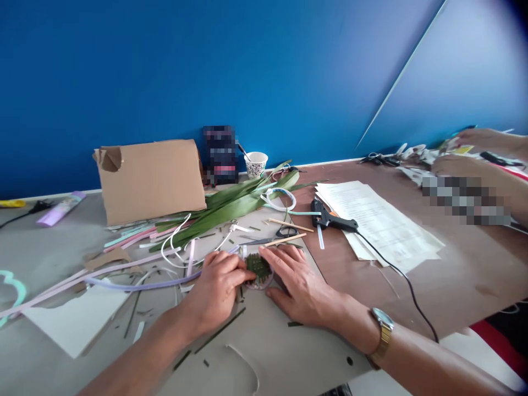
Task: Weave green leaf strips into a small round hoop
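A small round disc covered with dark green leaf strips [259, 267] lies on the grey table [58, 247] in front of me. My left hand [215, 286] is curled with its fingertips pressing the disc's left edge. My right hand [297, 281] lies on the disc's right side, fingers stretched over its edge, thumb on the table. A gold watch [383, 330] is on my right wrist.
Long green leaves [235, 204], coloured paper strips [132, 236], white cord, scissors [286, 232] and wooden sticks lie just behind the disc. A black glue gun [332, 220] with its cord rests by white papers [379, 220]. A cardboard piece [150, 179] and a paper cup [256, 164] stand further back. Another person's arms [482, 165] work at the right.
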`<action>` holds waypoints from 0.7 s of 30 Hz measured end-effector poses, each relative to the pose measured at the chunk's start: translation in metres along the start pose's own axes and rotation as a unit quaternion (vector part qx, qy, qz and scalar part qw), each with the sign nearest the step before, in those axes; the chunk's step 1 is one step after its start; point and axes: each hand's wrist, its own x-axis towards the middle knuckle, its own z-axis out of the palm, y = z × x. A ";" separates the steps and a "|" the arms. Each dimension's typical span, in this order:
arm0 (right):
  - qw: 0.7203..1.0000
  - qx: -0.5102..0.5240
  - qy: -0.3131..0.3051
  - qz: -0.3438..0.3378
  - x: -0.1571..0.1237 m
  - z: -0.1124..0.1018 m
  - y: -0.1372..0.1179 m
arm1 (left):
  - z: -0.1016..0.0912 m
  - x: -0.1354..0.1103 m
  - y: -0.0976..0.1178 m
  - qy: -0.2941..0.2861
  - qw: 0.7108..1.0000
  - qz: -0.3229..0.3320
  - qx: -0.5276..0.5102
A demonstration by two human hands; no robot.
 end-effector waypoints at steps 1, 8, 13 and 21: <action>1.000 -0.010 -0.009 0.006 0.000 0.001 -0.001 | -0.001 0.001 0.001 -0.001 1.000 -0.002 -0.001; 0.999 0.016 0.002 0.030 -0.002 0.004 0.002 | -0.005 0.003 0.003 0.038 0.999 -0.020 -0.022; 0.994 0.107 0.018 0.025 -0.002 -0.004 0.005 | 0.000 0.000 -0.001 0.092 0.990 -0.103 -0.025; 0.976 0.210 0.062 0.000 0.002 -0.010 -0.001 | -0.008 0.003 0.014 0.030 0.989 -0.146 -0.021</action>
